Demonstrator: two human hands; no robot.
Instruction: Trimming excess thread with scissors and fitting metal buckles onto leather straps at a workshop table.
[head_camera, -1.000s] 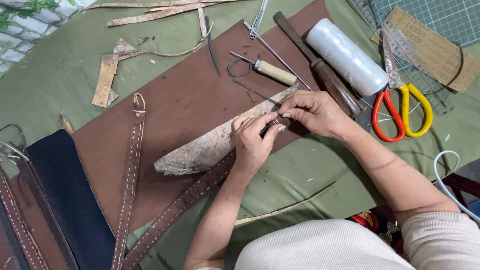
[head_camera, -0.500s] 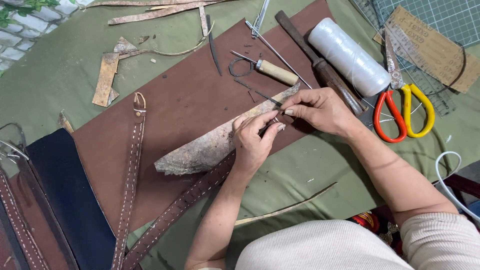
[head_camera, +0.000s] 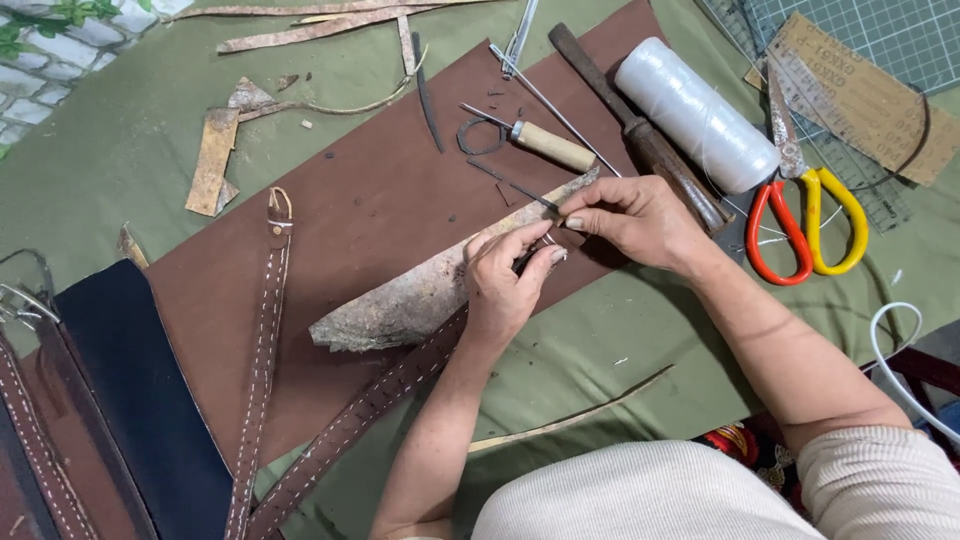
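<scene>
We worked over a green cloth (head_camera: 120, 140) with a large brown leather sheet (head_camera: 370, 220) spread on it; on that sheet lay a pale, rough leather scrap (head_camera: 420, 300), its long axis running from lower left up to upper right, and a stitched brown strap (head_camera: 360, 420) slanting the same way beneath it; further right lay a white thread spool (head_camera: 695, 110) and the orange-and-yellow scissors (head_camera: 805, 215). Our left hand (head_camera: 510, 285) sat over the strap's upper end, fingers curled and pressed together on it; our right hand (head_camera: 635, 215) met it from the right, thumb and forefinger pinching something thin (a needle or thread, too fine to tell) just at the scrap's upper tip; both hands were equally close. Since the earlier frames the hands had barely shifted, the right creeping slightly leftward.
</scene>
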